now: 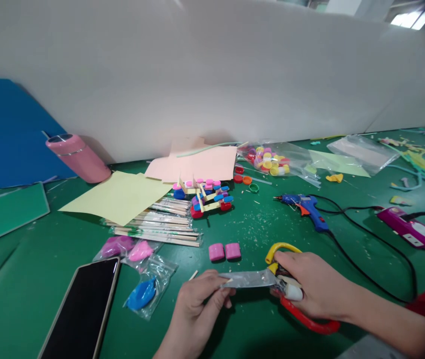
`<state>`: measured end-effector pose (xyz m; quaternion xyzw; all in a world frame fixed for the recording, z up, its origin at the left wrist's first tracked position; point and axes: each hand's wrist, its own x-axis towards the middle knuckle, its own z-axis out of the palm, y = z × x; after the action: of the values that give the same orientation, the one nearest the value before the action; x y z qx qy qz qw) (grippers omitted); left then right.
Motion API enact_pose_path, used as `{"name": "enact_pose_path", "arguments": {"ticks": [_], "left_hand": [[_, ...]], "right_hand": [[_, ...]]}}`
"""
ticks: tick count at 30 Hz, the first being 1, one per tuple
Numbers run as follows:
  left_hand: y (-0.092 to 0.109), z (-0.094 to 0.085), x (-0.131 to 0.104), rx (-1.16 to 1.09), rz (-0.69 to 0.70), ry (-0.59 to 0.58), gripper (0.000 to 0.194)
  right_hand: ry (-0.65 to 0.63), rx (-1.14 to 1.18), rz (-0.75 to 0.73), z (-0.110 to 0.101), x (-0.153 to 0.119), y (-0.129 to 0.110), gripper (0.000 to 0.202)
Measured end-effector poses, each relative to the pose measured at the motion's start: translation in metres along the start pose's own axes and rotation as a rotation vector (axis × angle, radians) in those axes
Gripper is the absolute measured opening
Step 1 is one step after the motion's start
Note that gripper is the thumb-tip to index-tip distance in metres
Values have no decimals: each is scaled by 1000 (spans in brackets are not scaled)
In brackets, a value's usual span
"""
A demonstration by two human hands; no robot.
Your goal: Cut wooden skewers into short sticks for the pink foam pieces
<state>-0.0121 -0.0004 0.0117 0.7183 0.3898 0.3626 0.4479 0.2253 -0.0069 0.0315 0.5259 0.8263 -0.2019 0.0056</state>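
My right hand [315, 284] grips a pair of scissors [249, 279] with one yellow and one red handle, its blades pointing left. At the blade tips, my left hand [199, 305] pinches a thin wooden stick [194, 274]; one end shows behind the fingers, and most of it is hidden. A white piece [294, 292] sits by the scissors' pivot, under my right hand. Just beyond the blades, two pink blocks [216, 252] lie side by side. Farther back stands a small assembly [207, 197] of pale sticks and coloured blocks.
Bagged wooden sticks [160, 227] lie under yellow paper [122, 197]. At left are a phone [81, 309], bagged blue clay [141, 294] and a pink bottle [80, 158]. A blue glue gun [304, 207] with a trailing cord lies at right, near bagged coloured caps [268, 160].
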Motion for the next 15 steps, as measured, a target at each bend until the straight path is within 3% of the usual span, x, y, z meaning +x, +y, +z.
{"name": "enact_pose_path", "arguments": {"ticks": [6,11,15], "left_hand": [[2,2,0,13,-22,30,22],[1,2,0,-60,-49,57,15],[2,0,0,-76,-31,74,18]], "right_hand": [[31,27,15,6,-1,1,19],[54,179,45,-4,-1,-4,27],[58,164,37,-8,-3,-6,31]]}}
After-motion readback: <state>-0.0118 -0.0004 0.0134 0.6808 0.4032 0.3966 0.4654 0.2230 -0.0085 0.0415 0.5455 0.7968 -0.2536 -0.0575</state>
